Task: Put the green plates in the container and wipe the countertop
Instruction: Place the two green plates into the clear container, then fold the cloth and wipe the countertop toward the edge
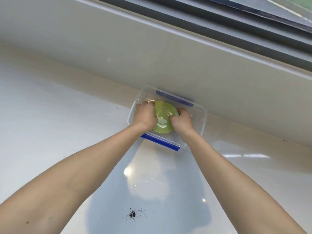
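Note:
A green plate [163, 118] sits inside a clear plastic container [201, 122] with blue clips, against the wall at the back of the white countertop [67, 125]. My left hand [145, 115] grips the plate's left rim, fingers curled over its edge. My right hand [181, 121] grips the right rim the same way. Both hands are inside the container. Whether more plates lie under this one is hidden.
A small patch of dark crumbs [133, 214] lies on the countertop near the front, between my forearms. A few tiny specks dot the surface. A grey wall ledge [152, 53] and a window frame [253, 31] run behind the container.

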